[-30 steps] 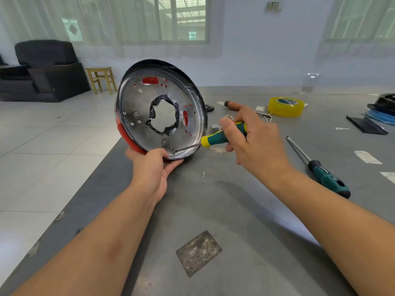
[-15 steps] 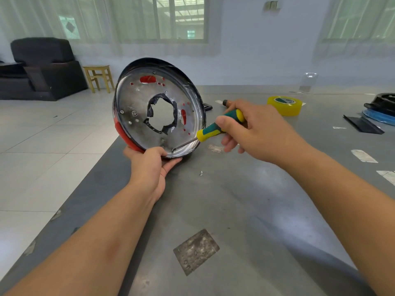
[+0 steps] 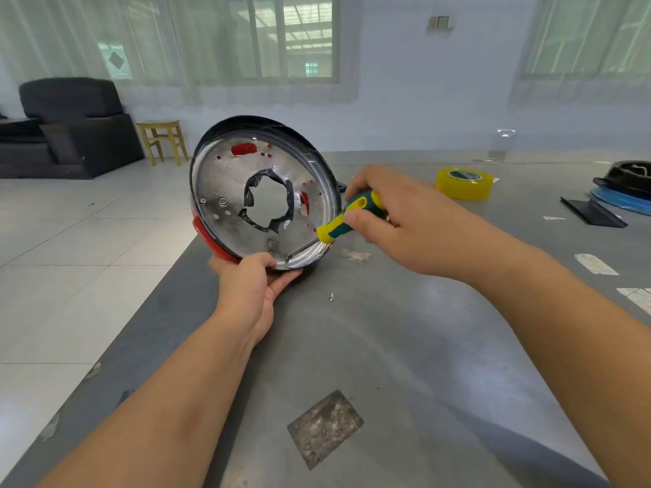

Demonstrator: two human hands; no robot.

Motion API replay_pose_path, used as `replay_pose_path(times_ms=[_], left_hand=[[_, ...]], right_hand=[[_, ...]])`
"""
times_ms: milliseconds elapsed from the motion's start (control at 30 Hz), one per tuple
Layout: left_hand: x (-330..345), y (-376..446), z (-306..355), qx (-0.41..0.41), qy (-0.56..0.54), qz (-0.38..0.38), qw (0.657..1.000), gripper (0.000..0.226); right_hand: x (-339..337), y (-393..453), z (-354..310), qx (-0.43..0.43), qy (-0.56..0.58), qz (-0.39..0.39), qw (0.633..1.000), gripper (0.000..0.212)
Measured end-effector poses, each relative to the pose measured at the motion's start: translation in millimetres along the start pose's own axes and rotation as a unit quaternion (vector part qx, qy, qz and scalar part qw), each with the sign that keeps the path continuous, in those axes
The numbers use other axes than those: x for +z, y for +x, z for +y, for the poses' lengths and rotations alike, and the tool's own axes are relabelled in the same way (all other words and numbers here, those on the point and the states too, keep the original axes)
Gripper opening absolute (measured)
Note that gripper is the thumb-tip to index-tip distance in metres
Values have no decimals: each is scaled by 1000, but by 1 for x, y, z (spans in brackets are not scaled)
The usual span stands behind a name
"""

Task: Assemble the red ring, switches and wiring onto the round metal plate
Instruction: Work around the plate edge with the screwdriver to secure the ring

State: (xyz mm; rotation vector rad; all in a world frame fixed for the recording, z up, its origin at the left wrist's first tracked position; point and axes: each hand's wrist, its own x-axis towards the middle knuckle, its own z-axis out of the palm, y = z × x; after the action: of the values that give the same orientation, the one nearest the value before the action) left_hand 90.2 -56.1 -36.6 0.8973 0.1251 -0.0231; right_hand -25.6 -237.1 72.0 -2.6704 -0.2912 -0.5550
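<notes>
The left hand [image 3: 252,283] still grips the plate's [image 3: 225,184] lower rim, holding it on edge above the desk [image 3: 405,346], red ring [image 3: 208,237] behind. The right hand [image 3: 398,220], clamped on the screwdriver [image 3: 347,220], has moved closer, its tip now low inside the rim, likely driving a screw.

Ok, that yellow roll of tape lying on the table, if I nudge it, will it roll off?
Probably not. The yellow tape roll lies flat on its side on the grey table, so a nudge should slide it rather than roll it. It looks light for its size, being hollow in the middle. Stood on edge, it would likely roll.
</notes>
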Motion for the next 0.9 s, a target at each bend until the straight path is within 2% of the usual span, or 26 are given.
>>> replay_pose_path(times_ms=[100, 333, 567, 767, 833, 900], left_hand=[[0, 1, -1, 4, 20, -7, 1000, 54], [-1, 5, -3, 10, 30, -8, 999, 56], [-1, 5, -2, -2, 15, -8, 1000, 56], [1, 4, -3, 0, 26, 0, 1000, 57], [1, 3, -4, 5, 37, 0, 999, 57], [2, 2, -4, 10, 54, -3, 998, 59]], right_hand=[[-3, 2, -1, -59, -118, -16, 991, 19], [-15, 8, -1, -25, -135, -101, 985, 33], [-19, 20, -11, -34, -172, -79, 981, 30], [-20, 15, -10, 1, -125, -54, 991, 21], [-16, 16, -11, 17, -114, -46, 992, 26], [-10, 18, -13, 46, -110, -28, 993, 43]])
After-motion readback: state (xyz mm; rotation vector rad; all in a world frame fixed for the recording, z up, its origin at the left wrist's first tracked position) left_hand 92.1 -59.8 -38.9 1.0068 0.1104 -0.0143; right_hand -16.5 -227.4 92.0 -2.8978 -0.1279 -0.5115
